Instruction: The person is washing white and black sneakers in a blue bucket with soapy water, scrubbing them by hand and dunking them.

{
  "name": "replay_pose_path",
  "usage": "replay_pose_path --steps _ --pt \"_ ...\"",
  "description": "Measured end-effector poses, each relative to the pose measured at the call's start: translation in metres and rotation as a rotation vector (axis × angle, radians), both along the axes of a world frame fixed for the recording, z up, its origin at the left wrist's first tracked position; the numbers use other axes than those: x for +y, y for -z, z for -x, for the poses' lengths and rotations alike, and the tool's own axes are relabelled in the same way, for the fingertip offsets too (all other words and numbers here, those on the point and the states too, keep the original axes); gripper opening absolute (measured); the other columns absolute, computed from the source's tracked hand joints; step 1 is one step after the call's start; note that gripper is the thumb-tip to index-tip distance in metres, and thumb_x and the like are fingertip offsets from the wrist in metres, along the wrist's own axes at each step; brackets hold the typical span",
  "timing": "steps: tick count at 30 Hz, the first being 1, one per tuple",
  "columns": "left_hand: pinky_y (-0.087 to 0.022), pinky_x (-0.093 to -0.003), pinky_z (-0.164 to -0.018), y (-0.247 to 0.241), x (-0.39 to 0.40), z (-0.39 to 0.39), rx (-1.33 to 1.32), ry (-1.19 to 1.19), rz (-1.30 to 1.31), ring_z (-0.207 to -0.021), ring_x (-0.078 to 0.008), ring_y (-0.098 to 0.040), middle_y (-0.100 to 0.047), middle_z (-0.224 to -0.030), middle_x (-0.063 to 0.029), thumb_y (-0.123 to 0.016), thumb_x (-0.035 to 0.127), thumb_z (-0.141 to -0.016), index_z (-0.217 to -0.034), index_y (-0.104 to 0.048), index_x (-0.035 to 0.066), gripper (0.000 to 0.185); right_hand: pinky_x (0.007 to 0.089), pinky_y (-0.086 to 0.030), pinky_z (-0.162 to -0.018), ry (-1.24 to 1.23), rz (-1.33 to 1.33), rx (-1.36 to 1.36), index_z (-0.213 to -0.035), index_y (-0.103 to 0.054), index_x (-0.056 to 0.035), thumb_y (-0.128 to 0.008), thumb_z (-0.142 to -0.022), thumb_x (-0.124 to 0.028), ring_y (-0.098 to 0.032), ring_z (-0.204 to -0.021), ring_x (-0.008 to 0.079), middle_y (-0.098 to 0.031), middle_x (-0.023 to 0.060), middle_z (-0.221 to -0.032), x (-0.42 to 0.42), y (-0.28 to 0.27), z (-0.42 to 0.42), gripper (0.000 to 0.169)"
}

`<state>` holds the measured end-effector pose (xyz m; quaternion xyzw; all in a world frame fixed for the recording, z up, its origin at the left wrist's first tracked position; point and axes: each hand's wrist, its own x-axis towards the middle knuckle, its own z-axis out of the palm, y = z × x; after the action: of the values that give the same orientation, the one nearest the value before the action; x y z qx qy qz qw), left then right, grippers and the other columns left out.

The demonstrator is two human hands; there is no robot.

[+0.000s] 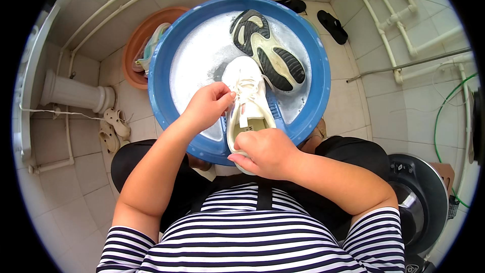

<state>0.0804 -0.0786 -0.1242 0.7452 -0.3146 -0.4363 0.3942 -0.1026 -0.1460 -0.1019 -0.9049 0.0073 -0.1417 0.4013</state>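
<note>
A white lace-up sneaker (243,72) rests sole down over the near rim of a blue plastic basin (320,94), its toe pointing away from me. My left hand (212,104) pinches the side of the shoe by the laces. At the heel end, my right hand (265,151) grips the collar between thumb and curled fingers. White soapy water (193,57) fills much of the basin. Another sneaker (267,49) lies in the suds with its black and cream sole up, just beyond the first. Part of a ridged blue washboard surface (273,108) shows beside the held shoe.
An orange-brown basin (130,53) with pale shoes (154,43) stands behind left. Beige clogs (115,123) lie beside a white pedestal (77,91). Black slippers (332,26) are at the back right. White pipes (382,40) run along the walls, and a black round appliance (420,197) stands at right.
</note>
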Motion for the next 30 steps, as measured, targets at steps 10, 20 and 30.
replay_pose_path --steps 10,20,30 --pt "-0.028 -0.0204 -0.045 -0.005 0.0 -0.04 0.18 -0.631 0.335 -0.05 -0.0054 -0.038 -0.045 -0.06 0.0034 -0.054 0.017 -0.087 -0.071 -0.051 0.01 0.018 0.0381 -0.046 -0.05 -0.004 0.006 0.018 -0.076 -0.048 -0.0063 -0.062 -0.081 -0.025 -0.058 -0.057 0.0297 -0.056 0.0104 -0.062 0.0 -0.002 0.0 0.024" --pt "-0.041 -0.0215 -0.053 -0.004 0.003 0.003 0.077 0.003 0.051 -0.058 -0.0063 -0.049 -0.054 -0.067 0.0008 -0.059 0.021 -0.089 -0.079 -0.057 0.005 0.018 0.0375 -0.046 -0.049 0.009 0.014 -0.004 -0.077 -0.05 -0.0068 -0.065 -0.079 -0.023 -0.058 -0.056 0.0287 -0.057 0.0096 -0.062 0.0 0.001 -0.001 0.023" --pt "-0.03 -0.0193 -0.046 -0.017 0.007 -0.053 0.144 -0.577 0.511 -0.049 -0.0047 -0.036 -0.044 -0.06 0.0041 -0.056 0.022 -0.092 -0.076 -0.049 0.011 0.02 0.0348 -0.044 -0.047 0.013 0.024 -0.024 -0.078 -0.053 -0.0077 -0.069 -0.077 -0.023 -0.057 -0.053 0.026 -0.056 0.0067 -0.061 -0.001 0.001 0.0 0.022"
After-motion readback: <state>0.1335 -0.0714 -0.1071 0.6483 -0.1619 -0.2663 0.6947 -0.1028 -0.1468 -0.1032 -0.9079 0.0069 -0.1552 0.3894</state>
